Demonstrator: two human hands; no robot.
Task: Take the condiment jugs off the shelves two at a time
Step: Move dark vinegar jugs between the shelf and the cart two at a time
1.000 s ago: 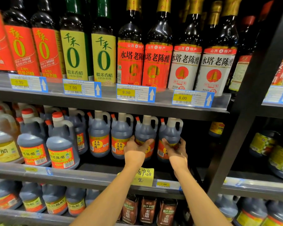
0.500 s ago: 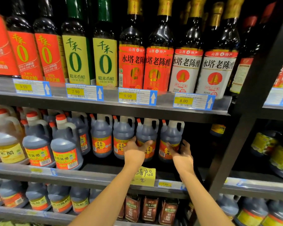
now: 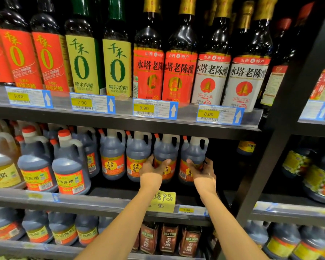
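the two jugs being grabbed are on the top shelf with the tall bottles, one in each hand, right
Not quite. The head view shows the left hand and right hand each on a jug on the middle shelf, below the tall bottles. One per hand is correct.

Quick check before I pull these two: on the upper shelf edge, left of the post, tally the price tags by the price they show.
9.90 tags: 2
7.90 tag: 1
8.00 tag: 1
Total: 4
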